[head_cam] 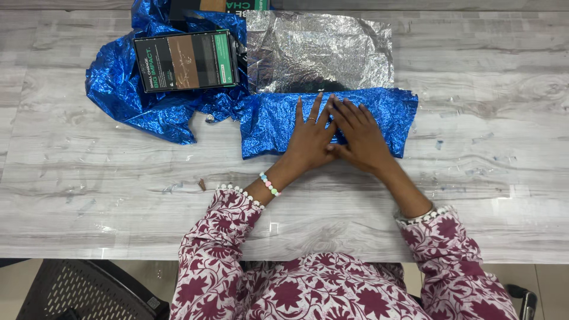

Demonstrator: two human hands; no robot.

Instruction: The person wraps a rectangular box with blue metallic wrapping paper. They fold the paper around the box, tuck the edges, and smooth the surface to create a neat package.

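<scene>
My left hand (pixel 311 139) and right hand (pixel 358 136) press flat, fingers spread, side by side on the folded blue foil (pixel 267 121) near the desk's (pixel 89 195) far edge; uneven pressure could tear the fold.

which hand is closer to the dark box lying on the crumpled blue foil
Left. The left hand lies on the folded blue wrap, to the right of and below the dark box; the right hand lies beyond it, farther right.
</scene>
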